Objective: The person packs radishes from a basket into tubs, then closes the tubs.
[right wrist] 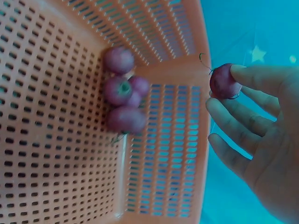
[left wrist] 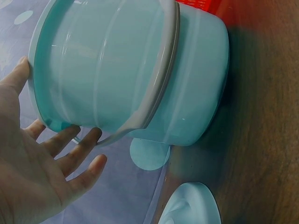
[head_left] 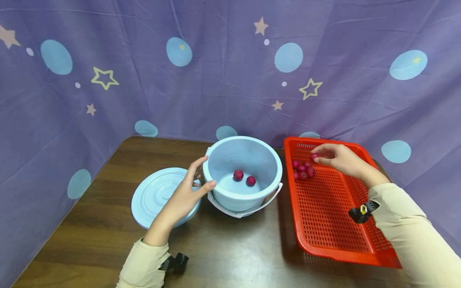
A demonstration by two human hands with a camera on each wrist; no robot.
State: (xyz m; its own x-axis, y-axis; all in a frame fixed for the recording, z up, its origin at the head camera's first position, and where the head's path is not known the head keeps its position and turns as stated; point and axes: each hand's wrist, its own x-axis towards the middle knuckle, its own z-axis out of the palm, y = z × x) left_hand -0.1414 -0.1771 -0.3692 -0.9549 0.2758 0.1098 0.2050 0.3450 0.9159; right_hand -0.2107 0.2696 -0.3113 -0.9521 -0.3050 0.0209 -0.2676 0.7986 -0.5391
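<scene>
Right grip (head_left: 336,158) is pinching one radish (head_left: 315,156), fingertips partly hiding it, near the red basket (head_left: 324,216); radish pile (head_left: 302,175) overlapping, count unclear. Left grip (head_left: 188,194) spreading, touching bucket (head_left: 235,204); two radishes (head_left: 238,175) lying inside.

1. One small, round, purple-red radish (right wrist: 223,83) is held raised; similar radishes (head_left: 310,172) are clustered in a red, perforated plastic basket (head_left: 329,212).
2. Two more radishes (head_left: 238,175) are contained in an upright, uncovered, light-blue round plastic bucket (head_left: 235,203).
</scene>
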